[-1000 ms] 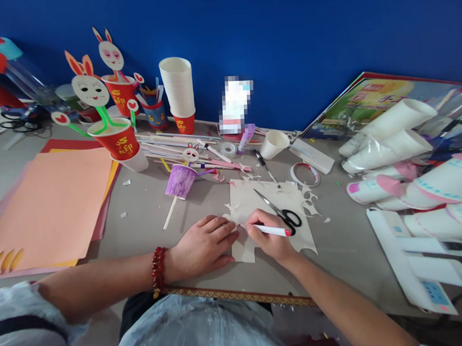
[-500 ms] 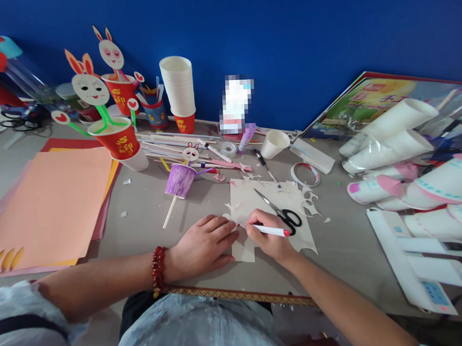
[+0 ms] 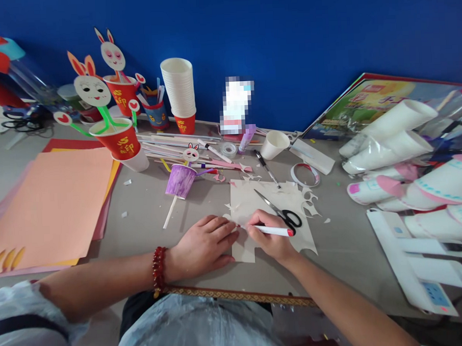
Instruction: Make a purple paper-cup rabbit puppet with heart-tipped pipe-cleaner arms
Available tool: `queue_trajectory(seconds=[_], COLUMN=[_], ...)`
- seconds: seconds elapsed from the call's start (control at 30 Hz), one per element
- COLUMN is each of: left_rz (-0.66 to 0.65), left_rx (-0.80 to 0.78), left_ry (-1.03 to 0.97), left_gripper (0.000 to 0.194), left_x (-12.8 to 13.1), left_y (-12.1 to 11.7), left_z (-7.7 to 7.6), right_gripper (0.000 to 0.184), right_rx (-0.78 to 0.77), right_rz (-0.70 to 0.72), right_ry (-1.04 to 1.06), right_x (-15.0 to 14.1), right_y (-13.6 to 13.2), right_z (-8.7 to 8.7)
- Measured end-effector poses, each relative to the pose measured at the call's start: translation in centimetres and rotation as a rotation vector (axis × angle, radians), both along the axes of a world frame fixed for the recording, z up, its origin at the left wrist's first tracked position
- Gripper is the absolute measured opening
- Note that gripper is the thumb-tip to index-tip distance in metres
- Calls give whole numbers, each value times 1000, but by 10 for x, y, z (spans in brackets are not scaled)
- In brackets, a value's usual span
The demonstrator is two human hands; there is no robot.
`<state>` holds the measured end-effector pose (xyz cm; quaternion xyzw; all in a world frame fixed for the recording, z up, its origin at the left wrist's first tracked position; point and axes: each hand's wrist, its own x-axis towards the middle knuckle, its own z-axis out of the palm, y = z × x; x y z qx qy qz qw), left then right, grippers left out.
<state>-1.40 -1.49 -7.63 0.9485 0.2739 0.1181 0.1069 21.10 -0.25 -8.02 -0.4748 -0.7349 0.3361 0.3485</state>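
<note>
Right hand grips a white marker; left hand (fingers together) presses flat on the paper.

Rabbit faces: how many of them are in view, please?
3: large face above the front red cup, pink-eyed face above the rear red cup, small face above the purple cup. Others may be hidden.

We're looking from the head, forward and down: left hand and right hand close, low centre; wall up top; upper left perhaps slightly blurred.
</note>
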Motion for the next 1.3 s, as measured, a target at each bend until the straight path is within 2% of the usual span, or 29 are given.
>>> queue_trajectory(seconds=[0.3, 1.3], left_rz=[1, 0], left_rx=[-16, -12], left_ry=[-6, -21], left_gripper=[48, 46], left_x=[0, -1], left_y=[0, 0], left_z=[0, 1], right_gripper=[18, 19], right_rx=[30, 32], right_rz=[53, 72], right_ry=[-44, -107], right_x=[1, 1], right_y=[1, 2], right_z=[-5, -6])
